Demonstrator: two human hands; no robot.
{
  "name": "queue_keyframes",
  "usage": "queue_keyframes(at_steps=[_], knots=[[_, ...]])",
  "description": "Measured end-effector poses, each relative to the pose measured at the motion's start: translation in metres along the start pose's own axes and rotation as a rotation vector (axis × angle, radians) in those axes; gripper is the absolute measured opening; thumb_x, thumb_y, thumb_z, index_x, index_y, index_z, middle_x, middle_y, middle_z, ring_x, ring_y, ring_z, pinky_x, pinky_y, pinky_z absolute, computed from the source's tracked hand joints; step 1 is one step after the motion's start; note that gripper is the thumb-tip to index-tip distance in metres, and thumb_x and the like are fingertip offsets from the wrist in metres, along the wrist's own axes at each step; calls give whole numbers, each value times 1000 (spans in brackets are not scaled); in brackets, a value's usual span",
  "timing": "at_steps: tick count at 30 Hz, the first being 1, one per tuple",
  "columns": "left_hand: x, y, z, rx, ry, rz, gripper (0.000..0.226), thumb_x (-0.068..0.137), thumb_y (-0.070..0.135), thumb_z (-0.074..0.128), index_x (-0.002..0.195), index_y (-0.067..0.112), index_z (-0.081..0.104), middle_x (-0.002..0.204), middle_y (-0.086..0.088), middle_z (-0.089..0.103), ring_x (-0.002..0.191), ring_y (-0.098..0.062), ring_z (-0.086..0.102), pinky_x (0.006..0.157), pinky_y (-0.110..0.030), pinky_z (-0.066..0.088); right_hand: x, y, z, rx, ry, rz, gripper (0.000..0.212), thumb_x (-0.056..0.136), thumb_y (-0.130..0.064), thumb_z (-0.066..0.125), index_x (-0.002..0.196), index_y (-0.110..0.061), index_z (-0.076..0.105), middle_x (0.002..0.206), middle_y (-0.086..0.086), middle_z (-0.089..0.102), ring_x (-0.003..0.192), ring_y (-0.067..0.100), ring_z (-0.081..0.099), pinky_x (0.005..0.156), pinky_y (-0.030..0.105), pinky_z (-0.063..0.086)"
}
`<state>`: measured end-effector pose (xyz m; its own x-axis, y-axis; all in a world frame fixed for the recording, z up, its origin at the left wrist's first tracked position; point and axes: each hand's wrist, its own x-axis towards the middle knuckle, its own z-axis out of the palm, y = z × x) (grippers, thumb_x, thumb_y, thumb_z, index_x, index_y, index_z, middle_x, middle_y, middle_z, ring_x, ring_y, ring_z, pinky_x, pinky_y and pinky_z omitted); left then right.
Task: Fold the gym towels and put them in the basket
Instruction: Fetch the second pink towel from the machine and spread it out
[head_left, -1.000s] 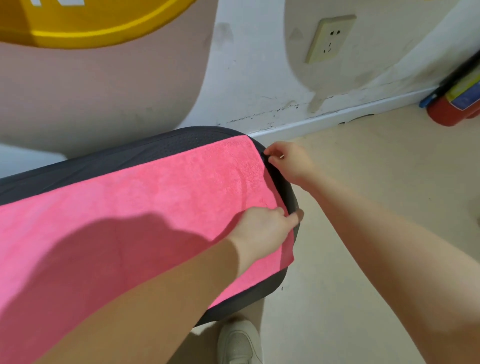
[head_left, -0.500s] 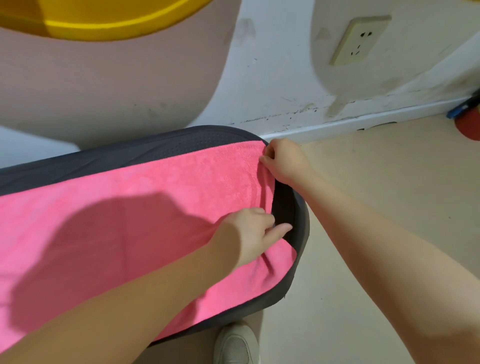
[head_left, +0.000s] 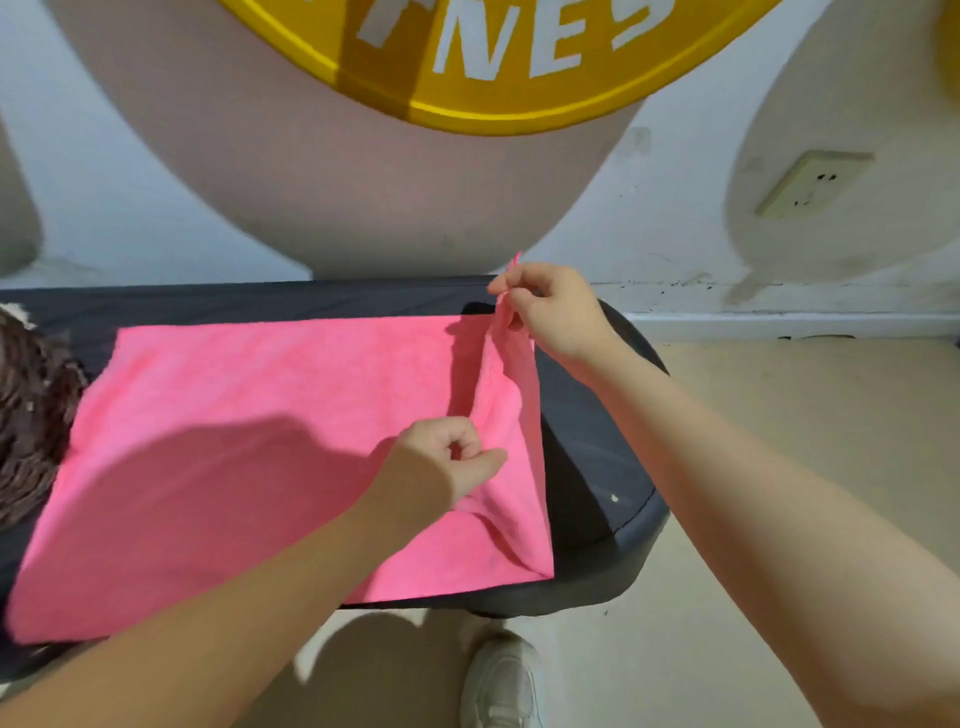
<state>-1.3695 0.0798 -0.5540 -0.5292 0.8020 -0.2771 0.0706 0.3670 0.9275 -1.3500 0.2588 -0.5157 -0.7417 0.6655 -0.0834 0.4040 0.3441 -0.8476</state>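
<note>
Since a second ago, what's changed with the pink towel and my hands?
Both hands have lifted the pink towel's right end off the bench and drawn it leftward. The right hand raised its corner highest; the left hand now pinches the near edge. The rest stays flat.

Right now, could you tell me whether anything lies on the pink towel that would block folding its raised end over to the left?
Nothing visible does: the pink towel is bare. The brown fuzzy thing lies beside its left edge.
</note>
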Motion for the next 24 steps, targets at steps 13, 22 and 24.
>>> queue_keyframes(at_steps=[13,22,24], knots=[[-90,-50,-148,-131,575,-180,16,86,17,63,93,24,50,82,14,53,74,-3,50,57,-1,38,17,-115,176,-454,-134,-479,28,83,-3,47,98,-10,70,103,13,63,100,30,55,81,35,46],[-127,-95,-202,-2,740,-301,28,91,24,54,83,-1,63,68,-14,54,59,-18,45,58,-36,38,31,-143,274,-625,-271,-650,22,87,-13,48,98,-9,66,109,15,61,106,36,51,89,38,38],[-130,-108,-207,98,722,-370,33,91,26,53,84,-5,61,73,-22,57,61,-20,46,60,-34,35,36,-140,289,-701,-314,-647,21,89,-18,48,100,-9,64,104,15,63,103,36,52,86,35,37]])
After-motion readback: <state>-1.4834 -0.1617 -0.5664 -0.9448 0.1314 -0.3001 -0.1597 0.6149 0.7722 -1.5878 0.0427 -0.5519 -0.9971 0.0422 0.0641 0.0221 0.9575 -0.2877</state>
